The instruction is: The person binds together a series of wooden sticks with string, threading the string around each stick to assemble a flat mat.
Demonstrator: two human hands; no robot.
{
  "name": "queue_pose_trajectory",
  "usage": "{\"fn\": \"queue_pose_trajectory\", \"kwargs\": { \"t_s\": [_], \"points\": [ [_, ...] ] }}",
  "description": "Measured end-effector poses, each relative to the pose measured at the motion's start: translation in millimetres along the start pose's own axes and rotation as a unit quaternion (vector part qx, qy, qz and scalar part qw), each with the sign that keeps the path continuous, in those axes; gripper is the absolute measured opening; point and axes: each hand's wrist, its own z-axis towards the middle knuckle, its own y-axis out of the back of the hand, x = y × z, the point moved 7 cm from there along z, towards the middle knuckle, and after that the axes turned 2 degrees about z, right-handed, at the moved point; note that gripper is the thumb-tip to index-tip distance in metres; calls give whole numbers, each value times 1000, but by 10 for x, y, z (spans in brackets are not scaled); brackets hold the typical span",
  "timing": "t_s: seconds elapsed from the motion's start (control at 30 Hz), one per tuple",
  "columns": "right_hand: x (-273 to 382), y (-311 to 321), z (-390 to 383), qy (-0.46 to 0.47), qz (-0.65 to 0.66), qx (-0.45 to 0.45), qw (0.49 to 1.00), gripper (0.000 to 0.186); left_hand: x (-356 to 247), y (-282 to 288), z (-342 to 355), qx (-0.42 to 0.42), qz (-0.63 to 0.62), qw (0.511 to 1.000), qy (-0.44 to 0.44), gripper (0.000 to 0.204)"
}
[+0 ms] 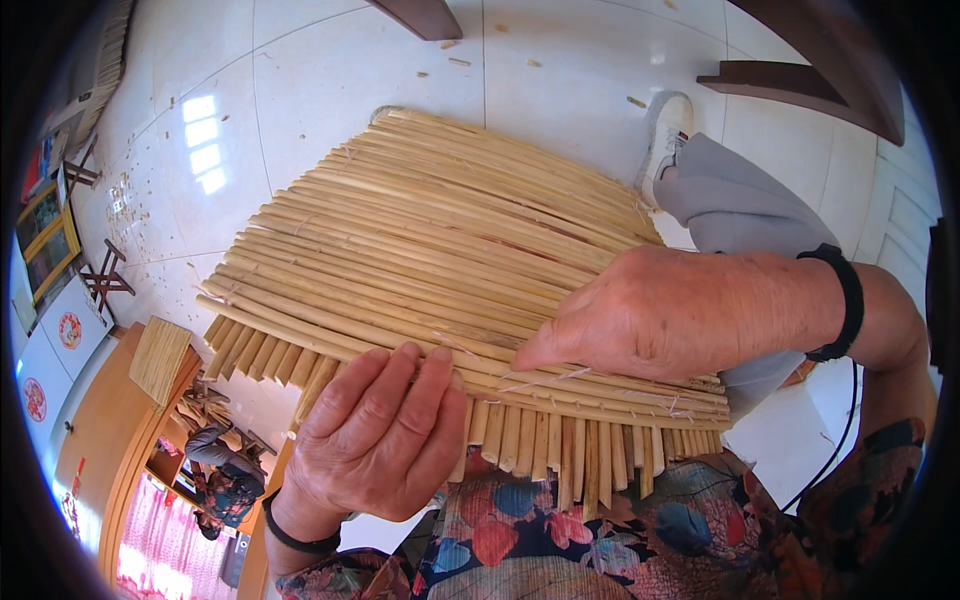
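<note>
A panel of pale, straight plant stalks [430,225], laid side by side and tied with thin thread, lies across my lap. Along its near edge, a second layer of shorter stalk ends [545,440] pokes out crosswise beneath the long ones. My left hand [385,430] grips this near edge, its fingers curled over the front stalks and its thumb hidden. To the right, my right hand [640,315] is closed and pressed down onto the stalks. A loose pale thread [560,377] lies just beneath its fingertips. Whatever those fingers pinch is hidden.
Stalk scraps [459,62] are scattered over the tiled floor [340,60]. Dark brown furniture legs [780,85] stand at the upper right, near a shoe [668,130] and a grey trouser leg [745,200]. A wooden cabinet [110,440] and folding stools [103,280] are at left.
</note>
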Motion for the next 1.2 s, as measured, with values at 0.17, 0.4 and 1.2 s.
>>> {"fn": "queue_pose_trajectory", "kwargs": {
  "t_s": [0.17,0.4,1.2],
  "points": [
    [59,14,28,-12,-39,21,999,17,-8,-8,-10,-6,3,1000,-4,13],
    [227,45,82,10,-197,125,972,19,-13,-10,-17,-15,5,1000,-11,14],
    [472,-12,252,65,-403,128,904,13,37,73,3,-83,-78,993,-22,22]
  ]
}}
